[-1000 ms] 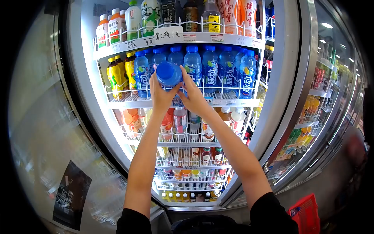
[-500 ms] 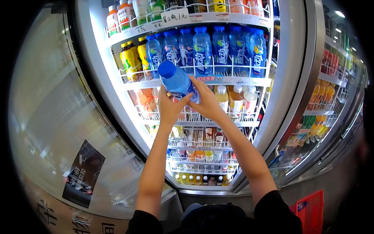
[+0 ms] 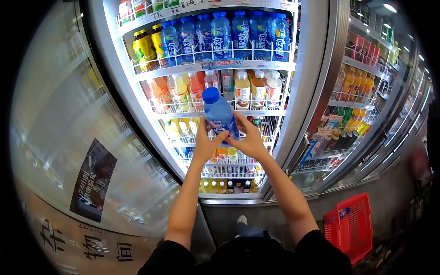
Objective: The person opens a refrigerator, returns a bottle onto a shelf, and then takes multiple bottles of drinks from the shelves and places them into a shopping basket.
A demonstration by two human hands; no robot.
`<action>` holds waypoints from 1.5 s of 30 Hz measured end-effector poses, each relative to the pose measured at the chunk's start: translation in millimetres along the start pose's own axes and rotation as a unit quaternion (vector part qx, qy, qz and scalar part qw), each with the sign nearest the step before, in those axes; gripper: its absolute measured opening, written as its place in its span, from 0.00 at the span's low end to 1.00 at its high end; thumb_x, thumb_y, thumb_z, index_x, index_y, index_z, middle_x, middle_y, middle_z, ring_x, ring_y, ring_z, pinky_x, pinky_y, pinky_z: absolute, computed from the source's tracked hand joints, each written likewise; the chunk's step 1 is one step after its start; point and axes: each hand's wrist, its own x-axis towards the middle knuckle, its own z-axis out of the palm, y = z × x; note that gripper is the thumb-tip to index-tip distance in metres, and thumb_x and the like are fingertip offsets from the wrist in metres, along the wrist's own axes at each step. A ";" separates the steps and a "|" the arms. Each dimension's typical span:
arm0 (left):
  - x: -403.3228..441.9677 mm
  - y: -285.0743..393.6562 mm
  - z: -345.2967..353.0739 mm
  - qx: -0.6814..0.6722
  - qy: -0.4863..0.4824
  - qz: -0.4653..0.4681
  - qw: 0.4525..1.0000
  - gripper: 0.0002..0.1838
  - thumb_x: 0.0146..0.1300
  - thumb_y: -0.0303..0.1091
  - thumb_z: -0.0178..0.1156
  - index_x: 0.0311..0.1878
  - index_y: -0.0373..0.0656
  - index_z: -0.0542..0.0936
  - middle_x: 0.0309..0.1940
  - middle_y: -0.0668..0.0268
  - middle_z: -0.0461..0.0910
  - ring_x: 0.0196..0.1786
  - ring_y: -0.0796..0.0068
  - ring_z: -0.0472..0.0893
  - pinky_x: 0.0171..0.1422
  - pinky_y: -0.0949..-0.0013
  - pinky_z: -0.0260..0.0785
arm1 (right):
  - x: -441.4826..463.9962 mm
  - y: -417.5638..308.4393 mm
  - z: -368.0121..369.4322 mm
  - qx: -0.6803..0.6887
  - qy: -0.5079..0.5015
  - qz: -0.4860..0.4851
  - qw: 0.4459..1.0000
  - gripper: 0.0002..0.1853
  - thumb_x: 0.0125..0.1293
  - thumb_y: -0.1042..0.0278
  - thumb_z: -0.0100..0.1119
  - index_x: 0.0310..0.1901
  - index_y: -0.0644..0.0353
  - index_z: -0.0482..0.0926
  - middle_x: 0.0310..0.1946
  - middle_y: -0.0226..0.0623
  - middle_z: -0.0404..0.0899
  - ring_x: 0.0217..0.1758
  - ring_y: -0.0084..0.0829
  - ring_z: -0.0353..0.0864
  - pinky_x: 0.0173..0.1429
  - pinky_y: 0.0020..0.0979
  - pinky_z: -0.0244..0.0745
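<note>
The held drink bottle [image 3: 219,112] is tinted translucent blue and capped in deeper blue; the shopping basket [image 3: 365,229] is coloured red.

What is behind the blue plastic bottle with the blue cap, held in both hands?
Behind the held bottle, a long white shelf edge shows on both sides, with a plastic bottle of pinkish drink at upper left. Whatever stands squarely behind is covered.
</note>
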 end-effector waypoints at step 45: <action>-311.0 87.9 445.8 -0.279 -0.355 -0.291 0.843 0.38 0.61 0.29 0.69 0.70 0.31 0.60 0.54 0.56 0.78 0.53 0.71 0.80 0.57 0.70 0.74 | -493.2 -65.4 -278.6 -0.065 0.370 0.299 0.877 0.38 0.56 0.67 0.71 0.68 0.61 0.65 0.54 0.52 0.79 0.57 0.38 0.80 0.59 0.36 0.76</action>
